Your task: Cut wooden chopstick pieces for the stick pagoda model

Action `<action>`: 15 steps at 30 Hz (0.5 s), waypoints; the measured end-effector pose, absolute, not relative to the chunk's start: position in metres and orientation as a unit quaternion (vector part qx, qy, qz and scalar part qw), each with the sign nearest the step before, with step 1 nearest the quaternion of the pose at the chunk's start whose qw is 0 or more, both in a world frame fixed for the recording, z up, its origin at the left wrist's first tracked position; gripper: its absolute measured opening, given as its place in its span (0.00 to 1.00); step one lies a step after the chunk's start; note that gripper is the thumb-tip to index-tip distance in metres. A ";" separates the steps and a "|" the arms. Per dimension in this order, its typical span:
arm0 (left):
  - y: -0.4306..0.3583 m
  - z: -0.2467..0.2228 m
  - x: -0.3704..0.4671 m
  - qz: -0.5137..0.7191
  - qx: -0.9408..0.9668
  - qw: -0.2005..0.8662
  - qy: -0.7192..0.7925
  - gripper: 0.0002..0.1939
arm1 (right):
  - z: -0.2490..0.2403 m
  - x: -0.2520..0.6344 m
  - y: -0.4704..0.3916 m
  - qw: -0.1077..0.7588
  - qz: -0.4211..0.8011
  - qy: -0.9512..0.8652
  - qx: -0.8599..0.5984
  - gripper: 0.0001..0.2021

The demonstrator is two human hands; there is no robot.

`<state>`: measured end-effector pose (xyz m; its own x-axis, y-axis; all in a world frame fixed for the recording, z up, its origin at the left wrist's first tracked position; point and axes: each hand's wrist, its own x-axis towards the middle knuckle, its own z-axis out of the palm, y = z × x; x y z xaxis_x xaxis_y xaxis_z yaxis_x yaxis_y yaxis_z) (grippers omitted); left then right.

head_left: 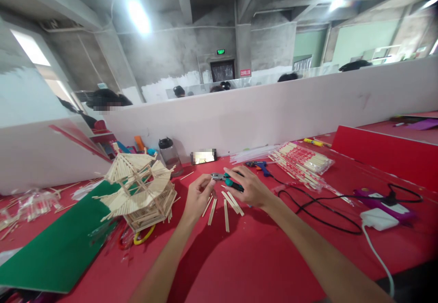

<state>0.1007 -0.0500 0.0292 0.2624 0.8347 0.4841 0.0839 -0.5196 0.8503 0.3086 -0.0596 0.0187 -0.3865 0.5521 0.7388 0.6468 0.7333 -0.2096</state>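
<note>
My right hand [251, 188] is wrapped round the green-and-black handles of a pair of pliers [234, 184], whose metal jaws point left. At those jaws, the thumb and fingers of my left hand [199, 194] are pinched together; whatever they hold is too small to make out. Several short wooden sticks [226, 214] lie on the red table below both hands. Left of my hands stands a model pavilion [143, 198] built of thin wooden sticks, with tiered, flared roofs.
A green board [58, 243] lies under the pavilion's left side. Behind are a clear bottle [170, 157] and a propped phone [204, 156]. To the right are a blue glue gun [263, 168], bagged chopsticks [304, 159], a black cable [318, 221] and a white plug adapter [379, 219].
</note>
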 end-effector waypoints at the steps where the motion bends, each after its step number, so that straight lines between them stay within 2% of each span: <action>1: -0.050 0.029 0.101 0.511 0.705 0.368 0.325 0.14 | 0.019 0.309 -0.060 0.420 -0.056 -0.831 -0.362 0.28; 15: -0.051 0.030 0.102 0.515 0.699 0.366 0.334 0.12 | 0.014 0.309 -0.056 0.414 -0.045 -0.830 -0.371 0.27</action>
<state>0.1024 -0.0510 0.0301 0.2463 0.8439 0.4766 0.0897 -0.5095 0.8558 0.3094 -0.0562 0.0143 -0.3810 0.5788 0.7210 0.6537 0.7201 -0.2326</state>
